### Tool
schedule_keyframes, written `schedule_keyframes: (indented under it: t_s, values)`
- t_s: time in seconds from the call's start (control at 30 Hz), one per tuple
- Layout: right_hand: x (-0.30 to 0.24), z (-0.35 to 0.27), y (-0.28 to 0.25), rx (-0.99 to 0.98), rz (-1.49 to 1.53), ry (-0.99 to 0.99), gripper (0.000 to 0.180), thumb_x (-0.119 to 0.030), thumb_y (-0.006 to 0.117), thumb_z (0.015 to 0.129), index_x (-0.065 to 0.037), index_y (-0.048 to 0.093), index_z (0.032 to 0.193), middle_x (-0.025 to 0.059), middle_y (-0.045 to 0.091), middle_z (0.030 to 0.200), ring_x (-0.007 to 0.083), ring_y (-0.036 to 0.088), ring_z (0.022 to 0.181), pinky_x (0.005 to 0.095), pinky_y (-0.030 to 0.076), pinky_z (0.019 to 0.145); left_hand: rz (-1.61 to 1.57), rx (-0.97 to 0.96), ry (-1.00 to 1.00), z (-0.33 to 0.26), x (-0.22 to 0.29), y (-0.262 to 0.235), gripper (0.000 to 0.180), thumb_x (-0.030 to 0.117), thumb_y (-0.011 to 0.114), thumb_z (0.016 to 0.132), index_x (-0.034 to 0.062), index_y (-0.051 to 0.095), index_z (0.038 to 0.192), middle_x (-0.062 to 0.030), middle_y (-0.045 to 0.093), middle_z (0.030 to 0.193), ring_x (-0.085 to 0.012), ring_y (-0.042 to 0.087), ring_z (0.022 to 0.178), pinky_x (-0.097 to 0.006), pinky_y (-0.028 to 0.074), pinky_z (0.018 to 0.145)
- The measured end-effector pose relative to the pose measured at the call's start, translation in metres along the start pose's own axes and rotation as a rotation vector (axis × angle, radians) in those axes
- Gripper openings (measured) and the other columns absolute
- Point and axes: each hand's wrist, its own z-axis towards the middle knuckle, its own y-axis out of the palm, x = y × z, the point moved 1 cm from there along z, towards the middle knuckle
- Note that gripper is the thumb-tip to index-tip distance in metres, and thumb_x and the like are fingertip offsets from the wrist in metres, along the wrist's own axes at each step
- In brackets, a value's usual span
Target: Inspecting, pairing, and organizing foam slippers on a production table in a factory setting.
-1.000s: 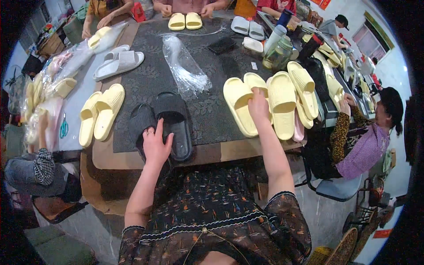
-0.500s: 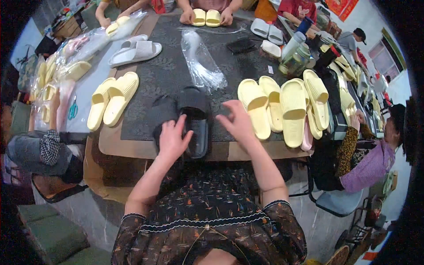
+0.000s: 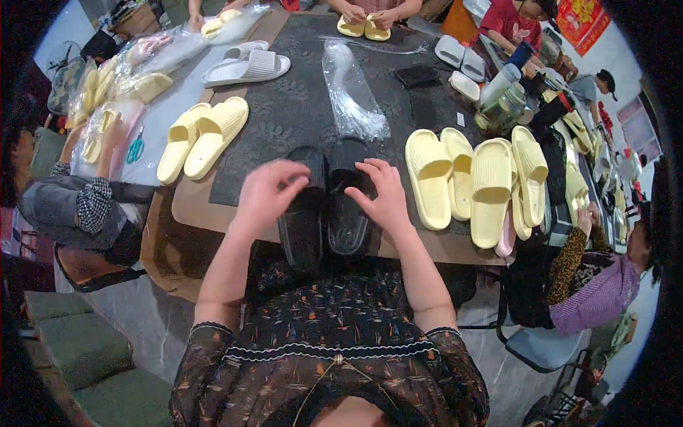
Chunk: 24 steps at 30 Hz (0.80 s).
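Observation:
A pair of black slide slippers lies side by side at the table's near edge, the left slipper (image 3: 304, 228) reaching a little over that edge. My left hand (image 3: 267, 191) is at the outer side of the left one, thumb and fingers apart near its strap; it is slightly blurred. On the outer side of the right slipper (image 3: 348, 231), my right hand (image 3: 386, 196) rests with its fingertips by the strap and its thumb spread over the footbed. Both hands appear to touch the slippers without wrapping round them.
Beyond the slippers lies a clear plastic bag (image 3: 353, 92). Pale yellow slippers stand left (image 3: 203, 139) and right (image 3: 491, 185) of me; grey slippers (image 3: 249, 65) lie farther left. Bottles (image 3: 501, 103) crowd the right side. Other people sit around the table.
My right hand has come in from the right onto the right black slipper. My left hand has shifted to the outer side of the left one, which now shows more. The whole view has shifted.

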Motion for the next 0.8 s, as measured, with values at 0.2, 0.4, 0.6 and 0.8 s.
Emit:
schedule_keyframes:
  t_s: [0.2, 0.4, 0.6, 0.8]
  values:
    - [-0.009, 0.004, -0.002, 0.067, -0.038, -0.014, 0.037, -0.035, 0.072, 0.077, -0.010, 0.061, 0.102, 0.0080, 0.056, 0.105, 0.0290, 0.053, 0.094, 0.0382, 0.047, 0.081, 0.405, 0.162, 0.098, 0.042, -0.031, 0.004, 0.021, 0.020, 0.069, 0.077, 0.0082, 0.068, 0.095, -0.0082, 0.065, 0.092, -0.0274, 0.061, 0.088, -0.038, 0.049, 0.077]
    - [-0.015, 0.014, 0.003, 0.130, -0.032, -0.005, 0.017, -0.023, 0.070, 0.079, -0.008, 0.062, 0.084, 0.0065, 0.059, 0.086, 0.0271, 0.054, 0.082, 0.0368, 0.045, 0.073, 0.265, 0.099, 0.183, 0.028, -0.043, 0.015, 0.031, 0.029, 0.069, 0.078, 0.0066, 0.066, 0.100, -0.0104, 0.064, 0.097, -0.0303, 0.057, 0.097, -0.039, 0.046, 0.086]
    - [0.002, 0.059, 0.033, 0.077, 0.016, 0.051, 0.014, -0.014, 0.061, 0.083, -0.008, 0.063, 0.096, 0.0091, 0.063, 0.095, 0.0311, 0.057, 0.090, 0.0396, 0.046, 0.077, 0.432, -0.125, 0.115, 0.049, -0.044, 0.036, 0.044, 0.034, 0.065, 0.083, 0.0026, 0.059, 0.114, -0.0164, 0.064, 0.108, -0.0329, 0.055, 0.105, -0.041, 0.042, 0.095]
    - [0.015, 0.097, 0.056, -0.384, -0.079, 0.152, 0.030, -0.019, 0.055, 0.079, -0.009, 0.066, 0.105, 0.0116, 0.066, 0.095, 0.0318, 0.063, 0.090, 0.0407, 0.051, 0.079, 0.501, -0.164, 0.037, 0.068, -0.049, 0.044, 0.048, 0.036, 0.065, 0.081, 0.0015, 0.057, 0.114, -0.0186, 0.064, 0.101, -0.0377, 0.054, 0.101, -0.044, 0.045, 0.089]
